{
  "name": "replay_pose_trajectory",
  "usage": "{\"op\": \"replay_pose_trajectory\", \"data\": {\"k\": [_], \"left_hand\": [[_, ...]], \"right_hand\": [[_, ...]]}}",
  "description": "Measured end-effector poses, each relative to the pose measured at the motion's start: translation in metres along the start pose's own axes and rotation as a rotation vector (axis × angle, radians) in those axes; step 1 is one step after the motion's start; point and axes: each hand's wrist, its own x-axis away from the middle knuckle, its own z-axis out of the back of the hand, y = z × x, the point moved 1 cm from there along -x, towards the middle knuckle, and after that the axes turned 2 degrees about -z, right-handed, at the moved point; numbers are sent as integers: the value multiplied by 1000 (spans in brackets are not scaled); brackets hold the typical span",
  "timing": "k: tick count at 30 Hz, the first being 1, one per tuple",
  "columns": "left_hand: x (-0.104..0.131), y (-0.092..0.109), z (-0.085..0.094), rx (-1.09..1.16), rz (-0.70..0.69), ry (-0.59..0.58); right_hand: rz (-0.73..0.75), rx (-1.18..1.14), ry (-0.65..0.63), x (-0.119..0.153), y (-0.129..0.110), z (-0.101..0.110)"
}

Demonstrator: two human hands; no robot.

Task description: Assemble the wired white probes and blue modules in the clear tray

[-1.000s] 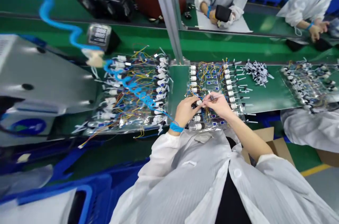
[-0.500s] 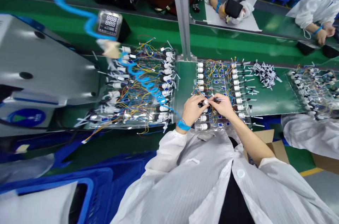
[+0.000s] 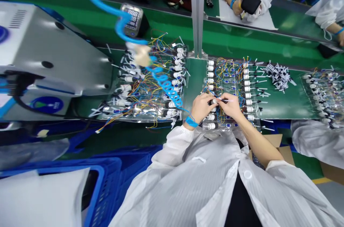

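Note:
My left hand (image 3: 201, 108), a blue strap at its wrist, is closed around a small black-and-white cylindrical part (image 3: 214, 101) that looks like a little motor or pump. Against that part, my right hand (image 3: 230, 105) pinches a thin white strip with a dark end (image 3: 227, 100). Fingers hide where the two pieces meet. Under both hands lies a clear plastic tray (image 3: 220, 126) holding rows of similar white cylinders and small blue parts, with coloured wires between them. Along its right side, white strips stick out from the cylinders.
To the right lies a pile of black-and-white strip pieces (image 3: 279, 76). More wired trays sit left (image 3: 150, 112) and far right (image 3: 328, 94). A blue coiled cord (image 3: 166, 87) hangs before a grey metal machine (image 3: 67, 51). A metal post (image 3: 197, 15) rises behind; co-workers sit across.
The view has shifted, so most of the bench appears farther right. Both hands stay together over the tray, with the cylinder and strip still between the fingers.

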Motion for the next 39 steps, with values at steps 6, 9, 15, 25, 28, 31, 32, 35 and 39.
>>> {"op": "replay_pose_trajectory", "data": {"k": [6,9,15,25,28,31,32,35,39], "left_hand": [[-3,3,-2,7,15,-19],[-4,2,-3,-3,25,-26],[-5,0,-2,10,0,-3],[-4,2,-3,-14,3,14],[-3,3,-3,-24,23,6],[-3,3,-2,-11,19,8],[-3,3,-2,-6,16,11],[-3,2,-3,2,11,17],[-5,-1,-5,-15,-10,0]], "right_hand": [[114,148,-102,-9,-19,11],[147,186,-122,-13,-23,11],[96,87,-214,-24,-13,14],[34,52,-162,-19,-16,19],[39,112,-160,-20,-21,16],[27,148,-140,-21,-23,15],[30,156,-143,-21,-24,15],[42,165,-174,-23,-25,15],[45,177,-213,-26,-26,14]]}}
